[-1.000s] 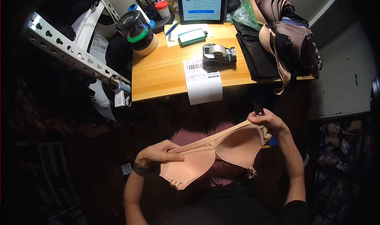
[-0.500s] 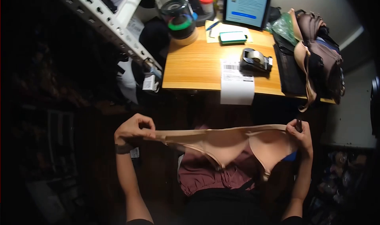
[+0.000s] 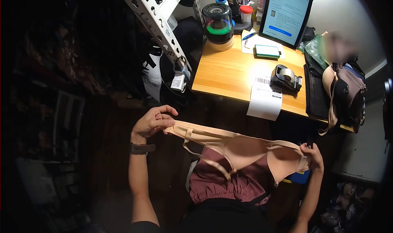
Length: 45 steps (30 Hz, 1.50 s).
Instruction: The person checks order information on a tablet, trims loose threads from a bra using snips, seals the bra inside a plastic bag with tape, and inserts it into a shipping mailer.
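Observation:
A beige bra [image 3: 245, 149] is stretched out between my two hands above my lap, its cups and band facing me. My left hand [image 3: 153, 121] pinches one end of the band between thumb and fingers, with the index finger lifted. At the other end, my right hand [image 3: 313, 155] grips the band beside a cup. A loose strap [image 3: 213, 164] dangles from the left part of the bra. Beneath it, maroon shorts [image 3: 223, 184] cover my lap.
Ahead stands a wooden desk [image 3: 233, 77] holding a tape dispenser [image 3: 286, 78], a printed label sheet [image 3: 265, 100], a tablet [image 3: 285, 18], a green-and-white box [image 3: 267, 51] and a round speaker [image 3: 219, 24]. More bras [image 3: 346, 83] are heaped at right; a metal shelf frame [image 3: 153, 20] rises at left.
The view has turned, so the desk appears farther right. My left hand has risen a little and the bra now slopes down toward my right hand. Both hands keep their hold.

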{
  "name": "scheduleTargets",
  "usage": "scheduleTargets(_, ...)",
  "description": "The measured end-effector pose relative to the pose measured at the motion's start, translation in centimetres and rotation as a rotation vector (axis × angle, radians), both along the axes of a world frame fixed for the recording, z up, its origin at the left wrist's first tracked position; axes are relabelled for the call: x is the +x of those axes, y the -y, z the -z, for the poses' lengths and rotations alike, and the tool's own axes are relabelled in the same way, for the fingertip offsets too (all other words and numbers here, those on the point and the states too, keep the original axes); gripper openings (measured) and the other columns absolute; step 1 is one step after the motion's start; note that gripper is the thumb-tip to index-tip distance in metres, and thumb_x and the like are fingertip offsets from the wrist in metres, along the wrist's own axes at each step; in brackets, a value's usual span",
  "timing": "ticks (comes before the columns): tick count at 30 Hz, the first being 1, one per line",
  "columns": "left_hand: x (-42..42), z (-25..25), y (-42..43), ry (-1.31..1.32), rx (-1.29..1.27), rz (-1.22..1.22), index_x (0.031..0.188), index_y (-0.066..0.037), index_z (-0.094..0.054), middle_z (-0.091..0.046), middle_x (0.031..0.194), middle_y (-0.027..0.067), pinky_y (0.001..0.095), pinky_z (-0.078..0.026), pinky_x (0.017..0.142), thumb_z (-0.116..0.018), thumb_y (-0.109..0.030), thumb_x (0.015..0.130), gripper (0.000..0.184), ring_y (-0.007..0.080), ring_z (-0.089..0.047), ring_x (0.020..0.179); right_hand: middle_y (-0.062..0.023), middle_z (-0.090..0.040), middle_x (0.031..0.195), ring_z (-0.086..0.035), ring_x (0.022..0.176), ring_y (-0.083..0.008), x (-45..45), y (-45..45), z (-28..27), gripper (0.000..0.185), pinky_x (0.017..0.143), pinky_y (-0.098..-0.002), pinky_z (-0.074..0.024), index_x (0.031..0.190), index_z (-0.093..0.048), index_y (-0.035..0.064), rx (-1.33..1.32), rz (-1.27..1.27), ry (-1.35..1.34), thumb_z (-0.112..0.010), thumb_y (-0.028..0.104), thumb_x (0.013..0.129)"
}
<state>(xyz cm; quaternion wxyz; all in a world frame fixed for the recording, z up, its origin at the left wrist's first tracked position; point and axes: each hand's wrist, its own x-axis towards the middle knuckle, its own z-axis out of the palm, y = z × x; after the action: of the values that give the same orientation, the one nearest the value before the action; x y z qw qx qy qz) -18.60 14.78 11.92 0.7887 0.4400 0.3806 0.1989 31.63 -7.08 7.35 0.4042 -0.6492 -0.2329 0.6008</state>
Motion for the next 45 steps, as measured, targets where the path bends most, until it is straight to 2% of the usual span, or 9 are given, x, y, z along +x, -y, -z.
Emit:
scheduleTargets(11, 1.6, -2.5, 2.0, -0.359, 0.337, -0.062, 0.092, -0.001, -0.064, -0.064, 0.080, 0.0039, 0.0221, -0.047, 0.069, -0.069, -0.007, 0.076, 0.018, 0.0090, -0.057, 0.075, -0.0002, -0.056, 0.062, -0.055, 0.058, -0.0083, -2.4, 0.5, -5.3, 0.022, 0.055, -0.0205, -0.0435, 0.071, -0.058, 0.0015, 0.374, -0.011, 0.201, -0.069, 0.019, 0.075)
scheduleTargets(13, 1.2, -1.5, 2.5, -0.737, 1.135, -0.065, 0.077, -0.005, -0.068, -0.063, 0.082, 0.0033, 0.0274, -0.044, 0.079, -0.069, -0.002, 0.067, 0.010, 0.0159, -0.053, 0.089, -0.0098, -0.063, 0.087, -0.062, 0.070, -0.0147, 0.0, 1.7, -5.2, 0.016, 0.059, -0.0251, -0.0496, 0.078, -0.067, 0.0002, 0.338, -0.551, 0.164, -0.068, 0.015, 0.072)
scheduleTargets(16, 2.9, -1.2, 5.3, -0.878, 1.205, -0.375, 0.067, -0.009, -0.067, -0.052, 0.113, 0.0096, 0.0331, -0.040, 0.086, -0.066, 0.002, 0.061, 0.012, 0.0251, -0.049, 0.104, -0.0109, -0.061, 0.101, -0.063, 0.080, -0.0157, -1.6, 1.0, -5.4, 0.022, 0.064, -0.0246, -0.0501, 0.091, -0.070, 0.0031, 0.349, -0.997, -0.030, -0.069, 0.009, 0.070)
scheduleTargets(18, 3.5, -0.8, 6.9, -0.794, 1.136, -0.464, 0.066, -0.009, -0.066, -0.049, 0.118, 0.0114, 0.0366, -0.040, 0.086, -0.064, 0.004, 0.060, 0.014, 0.0266, -0.047, 0.112, -0.0108, -0.059, 0.108, -0.062, 0.087, -0.0168, -2.7, 1.1, -5.7, 0.029, 0.068, -0.0248, -0.0497, 0.099, -0.069, 0.0049, 0.192, -0.917, 0.085, -0.071, 0.004, 0.070)
scheduleTargets(23, 6.7, 0.3, 10.2, -0.541, 1.120, -0.368, 0.073, -0.005, -0.066, -0.066, 0.085, 0.0102, 0.0295, -0.046, 0.070, -0.057, 0.010, 0.059, 0.023, 0.0231, -0.062, 0.077, -0.0108, -0.067, 0.076, -0.067, 0.077, -0.0169, -5.7, -0.2, -3.7, 0.020, 0.064, -0.0269, -0.0505, 0.079, -0.062, -0.0026, 0.216, -0.656, 0.439, -0.075, 0.009, 0.070)
scheduleTargets(33, 10.3, -1.2, 11.1, -0.467, 1.422, -0.183, 0.092, 0.004, -0.064, -0.062, 0.100, 0.0119, 0.0339, -0.050, 0.079, -0.059, 0.002, 0.063, 0.030, 0.0271, -0.062, 0.089, -0.0114, -0.062, 0.072, -0.061, 0.062, -0.0200, -10.4, -1.9, 0.5, 0.018, 0.059, -0.0294, -0.0449, 0.089, -0.057, 0.0007, 0.436, -0.216, 0.526, -0.066, 0.013, 0.079)
scheduleTargets(35, 10.2, -0.8, 11.2, -0.470, 1.421, -0.184, 0.092, 0.004, -0.064, -0.062, 0.099, 0.0120, 0.0339, -0.051, 0.079, -0.058, 0.004, 0.064, 0.029, 0.0272, -0.062, 0.089, -0.0057, -0.058, 0.069, -0.049, 0.063, -0.0051, -9.2, -1.2, 1.9, 0.005, 0.057, -0.0213, -0.0402, 0.083, -0.058, -0.0029, 0.188, -0.252, 0.563, -0.060, 0.001, 0.081)
scheduleTargets(39, 10.6, -0.3, 11.4, -0.477, 1.406, -0.189, 0.091, 0.005, -0.064, -0.062, 0.098, 0.0119, 0.0328, -0.052, 0.074, -0.058, 0.005, 0.064, 0.027, 0.0269, -0.062, 0.087, -0.0094, -0.059, 0.066, -0.052, 0.056, -0.0120, -8.2, 0.8, 6.9, 0.012, 0.058, -0.0241, -0.0428, 0.076, -0.062, -0.0036, 0.318, -0.229, 0.825, -0.059, 0.007, 0.082)
scheduleTargets(45, 12.4, 0.9, 12.0, -0.398, 1.448, -0.134, 0.091, 0.007, -0.063, -0.060, 0.098, 0.0132, 0.0342, -0.052, 0.071, -0.058, 0.008, 0.065, 0.027, 0.0281, -0.060, 0.083, -0.0163, -0.061, 0.100, -0.061, 0.093, -0.0319, -13.9, -1.6, -0.4, 0.033, 0.079, -0.0350, -0.0477, 0.118, -0.048, 0.0061, 0.357, -0.246, 0.718, -0.053, 0.022, 0.089)
